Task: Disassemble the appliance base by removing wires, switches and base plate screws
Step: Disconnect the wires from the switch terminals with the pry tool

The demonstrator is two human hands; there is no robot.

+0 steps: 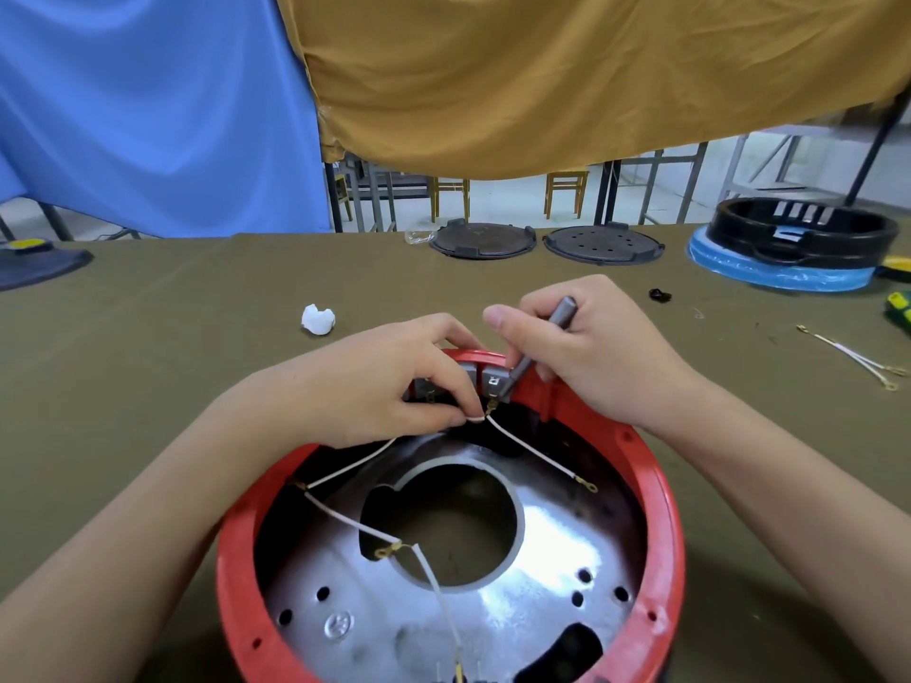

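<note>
Two hands at far rim of red appliance base (655, 490), resting on olive-clothed table (148, 367). Left hand (374, 382) pinching white wire (530, 451) near its ring terminal, just beside grey switch block (485, 379). Right hand (586, 352) gripping grey screwdriver (544, 340) (tip down at the block). More white wires (860, 359) lying loose to the right, well apart.

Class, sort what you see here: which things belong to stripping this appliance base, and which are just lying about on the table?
In use:
red base
white wire, pinched by left hand
screwdriver, held in right hand
grey switch block

Lying about:
white wad
two dark round plates
black ring
loose wires
</note>
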